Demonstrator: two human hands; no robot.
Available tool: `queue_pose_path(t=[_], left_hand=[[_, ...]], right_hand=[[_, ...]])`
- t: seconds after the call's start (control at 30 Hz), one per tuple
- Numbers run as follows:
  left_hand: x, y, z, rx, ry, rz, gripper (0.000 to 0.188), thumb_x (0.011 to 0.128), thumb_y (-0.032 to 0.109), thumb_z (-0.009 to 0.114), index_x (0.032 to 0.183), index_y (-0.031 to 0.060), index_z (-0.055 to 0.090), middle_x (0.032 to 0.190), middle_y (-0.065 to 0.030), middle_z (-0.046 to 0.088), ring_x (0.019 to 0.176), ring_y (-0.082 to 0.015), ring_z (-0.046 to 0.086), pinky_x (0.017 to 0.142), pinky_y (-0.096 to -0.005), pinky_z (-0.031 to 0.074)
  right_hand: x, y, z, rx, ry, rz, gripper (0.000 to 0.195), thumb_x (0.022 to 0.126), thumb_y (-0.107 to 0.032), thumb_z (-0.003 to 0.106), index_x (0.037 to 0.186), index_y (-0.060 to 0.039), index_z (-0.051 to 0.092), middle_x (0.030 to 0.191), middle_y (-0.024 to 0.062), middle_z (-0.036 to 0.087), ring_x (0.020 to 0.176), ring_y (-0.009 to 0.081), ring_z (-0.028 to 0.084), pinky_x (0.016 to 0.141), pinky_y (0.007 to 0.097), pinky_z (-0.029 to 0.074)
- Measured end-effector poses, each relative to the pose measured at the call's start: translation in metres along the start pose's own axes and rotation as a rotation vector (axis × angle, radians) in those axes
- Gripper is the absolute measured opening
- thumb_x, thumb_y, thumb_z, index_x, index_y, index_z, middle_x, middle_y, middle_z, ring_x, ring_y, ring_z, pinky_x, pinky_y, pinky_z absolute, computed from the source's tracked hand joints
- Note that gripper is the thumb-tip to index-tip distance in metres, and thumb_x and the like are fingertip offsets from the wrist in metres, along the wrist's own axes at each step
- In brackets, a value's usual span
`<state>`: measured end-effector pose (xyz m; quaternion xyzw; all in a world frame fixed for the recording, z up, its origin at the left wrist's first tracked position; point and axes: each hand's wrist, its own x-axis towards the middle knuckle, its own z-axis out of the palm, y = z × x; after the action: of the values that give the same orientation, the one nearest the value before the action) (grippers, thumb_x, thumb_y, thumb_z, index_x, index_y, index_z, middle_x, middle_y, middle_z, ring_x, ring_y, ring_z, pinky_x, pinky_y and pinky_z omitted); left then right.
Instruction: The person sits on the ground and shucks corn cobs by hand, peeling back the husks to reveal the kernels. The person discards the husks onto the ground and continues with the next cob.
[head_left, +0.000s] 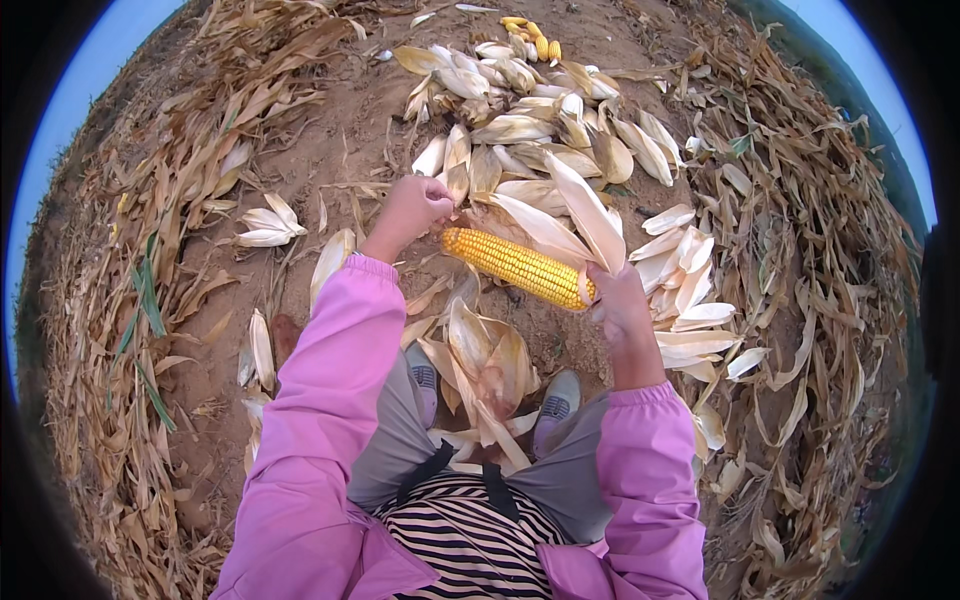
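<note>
A yellow ear of corn (517, 266) with bared kernels lies slantwise between my hands. My right hand (619, 300) grips its lower right end, where pale husk leaves (585, 214) still hang on and point up and away. At the ear's left tip is my left hand (420, 210), its fingers curled together; whether they pinch silk or husk I cannot tell. Beyond the ear lies a pile of unhusked corn ears (517, 127). Loose dry husks (487, 360) lie on the soil between my shoes.
Several bare yellow ears (532, 34) lie past the pile. Peeled husks (686, 277) are heaped to the right. Dry corn stalks and leaves (795, 262) run along the right side, with more stalks (172, 187) on the left. Single husked-over ears (270, 223) rest on the soil at left.
</note>
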<state>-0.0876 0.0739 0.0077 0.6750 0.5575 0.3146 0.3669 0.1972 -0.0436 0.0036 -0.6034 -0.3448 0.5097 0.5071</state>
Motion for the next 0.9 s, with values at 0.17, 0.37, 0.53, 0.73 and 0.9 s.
queue_pose_path(t=[0.17, 0.37, 0.53, 0.73, 0.9], left_hand=[[0.003, -0.015, -0.015, -0.184, 0.015, -0.069, 0.014, 0.074, 0.009, 0.066, 0.080, -0.0032, 0.069, 0.069, -0.0090, 0.067, 0.063, -0.0145, 0.065, 0.060, -0.0281, 0.051], [-0.004, -0.030, -0.014, 0.849, 0.164, 0.060, 0.028, 0.074, 0.015, 0.071, 0.095, -0.0027, 0.067, 0.082, -0.0145, 0.068, 0.076, -0.0277, 0.067, 0.070, -0.0388, 0.052], [-0.010, -0.004, 0.008, 0.040, 0.041, 0.336, 0.031, 0.073, 0.016, 0.072, 0.099, 0.0005, 0.066, 0.080, -0.0123, 0.068, 0.076, -0.0245, 0.066, 0.070, -0.0361, 0.051], [-0.012, 0.015, 0.037, 0.123, -0.087, 0.268, 0.023, 0.072, 0.014, 0.070, 0.090, 0.0015, 0.065, 0.077, -0.0133, 0.065, 0.071, -0.0281, 0.063, 0.066, -0.0354, 0.048], [-0.013, 0.017, 0.035, 0.281, -0.033, 0.334, 0.018, 0.069, 0.012, 0.068, 0.085, 0.0032, 0.066, 0.077, -0.0150, 0.064, 0.071, -0.0302, 0.062, 0.066, -0.0350, 0.048]], right_hand=[[0.013, 0.021, -0.009, 0.029, 0.029, -0.078, 0.021, 0.089, -0.011, 0.057, 0.109, -0.0030, 0.059, 0.070, 0.0022, 0.057, 0.042, 0.0091, 0.043, 0.033, 0.0245, 0.027], [-0.001, -0.002, -0.004, -0.021, 0.004, 0.036, 0.022, 0.089, -0.007, 0.056, 0.110, -0.0024, 0.059, 0.078, 0.0034, 0.060, 0.052, 0.0095, 0.048, 0.040, 0.0239, 0.033], [-0.001, 0.000, -0.001, 0.020, -0.013, 0.012, 0.023, 0.089, -0.006, 0.055, 0.111, -0.0019, 0.058, 0.080, 0.0039, 0.060, 0.055, 0.0096, 0.049, 0.042, 0.0236, 0.034], [-0.002, 0.006, 0.004, 0.057, -0.061, 0.002, 0.021, 0.088, -0.008, 0.056, 0.108, -0.0015, 0.059, 0.074, 0.0031, 0.059, 0.048, 0.0092, 0.046, 0.036, 0.0236, 0.030], [-0.006, -0.001, 0.004, 0.021, -0.095, 0.036, 0.017, 0.089, -0.010, 0.056, 0.103, -0.0019, 0.059, 0.066, 0.0020, 0.056, 0.040, 0.0091, 0.041, 0.031, 0.0248, 0.023]])
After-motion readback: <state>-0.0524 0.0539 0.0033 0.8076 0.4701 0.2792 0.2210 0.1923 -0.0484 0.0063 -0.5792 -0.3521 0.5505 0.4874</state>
